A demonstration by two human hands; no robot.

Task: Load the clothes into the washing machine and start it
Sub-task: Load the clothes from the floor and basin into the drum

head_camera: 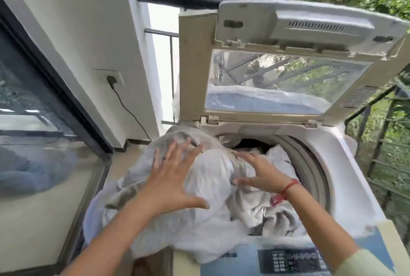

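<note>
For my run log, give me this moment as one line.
step: loading; left hand: pressing laundry; right hand: pressing laundry; washing machine lid: open; laundry: partly outside drum; control panel: untouched

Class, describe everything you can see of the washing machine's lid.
The lid stands raised at the back of the washing machine, hinged there and folded in two. Its frame looks like yellowed cream plastic; the lower panel is a clear window, the upper one greyish with a slotted vent. Nothing but the machine touches it.
</note>
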